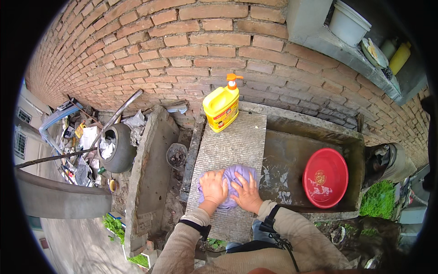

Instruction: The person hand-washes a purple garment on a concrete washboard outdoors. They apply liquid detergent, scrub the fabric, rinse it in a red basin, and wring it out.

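A bunched purple cloth lies wet-looking on the ridged stone washboard slab. My left hand presses flat on the cloth's left part, fingers pointing away from me. On its right part rests my right hand, fingers spread. A yellow pump bottle with an orange pump head stands at the slab's far end, by the brick wall. Right of the slab, a red plastic basin sits in the concrete trough, with what looks like some water in it.
A brick wall rises behind the trough. At upper right, a concrete shelf holds a white bucket and bottles. Left of the slab stand an upright concrete slab, a small plastic tub and a dark round jar beside piled scrap.
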`<state>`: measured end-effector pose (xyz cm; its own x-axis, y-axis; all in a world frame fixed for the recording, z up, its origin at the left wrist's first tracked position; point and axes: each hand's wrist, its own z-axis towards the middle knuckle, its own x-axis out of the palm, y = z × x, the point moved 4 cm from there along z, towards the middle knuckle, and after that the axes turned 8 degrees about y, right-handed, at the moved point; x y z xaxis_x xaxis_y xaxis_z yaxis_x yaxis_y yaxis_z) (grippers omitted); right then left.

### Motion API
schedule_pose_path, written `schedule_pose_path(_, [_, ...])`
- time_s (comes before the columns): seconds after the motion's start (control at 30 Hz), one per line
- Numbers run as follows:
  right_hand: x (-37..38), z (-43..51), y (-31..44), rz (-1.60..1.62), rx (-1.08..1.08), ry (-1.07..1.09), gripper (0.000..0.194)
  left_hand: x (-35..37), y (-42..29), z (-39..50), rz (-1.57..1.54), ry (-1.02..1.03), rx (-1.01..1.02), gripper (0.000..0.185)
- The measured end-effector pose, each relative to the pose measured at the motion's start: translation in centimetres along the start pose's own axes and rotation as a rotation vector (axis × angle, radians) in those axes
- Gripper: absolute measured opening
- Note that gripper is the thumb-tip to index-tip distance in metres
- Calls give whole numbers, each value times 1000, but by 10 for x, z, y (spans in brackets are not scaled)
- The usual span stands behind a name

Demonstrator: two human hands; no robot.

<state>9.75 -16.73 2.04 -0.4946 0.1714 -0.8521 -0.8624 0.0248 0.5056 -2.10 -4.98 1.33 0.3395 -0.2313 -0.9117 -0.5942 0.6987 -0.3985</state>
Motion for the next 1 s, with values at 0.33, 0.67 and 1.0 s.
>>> schedule_pose_path(0.33, [-36, 82, -63, 150, 517, -183, 30, -38, -37, 8, 234, -99, 187, 48])
schedule_pose_path(0.67, [-26, -19, 21, 279, 168, -219, 19, -47, -21, -13, -232, 64, 22, 29])
schedule_pose_path(1.0, [-8, 29, 2, 76, 257, -197, 37, 1, 30, 20, -221, -86, 71, 32])
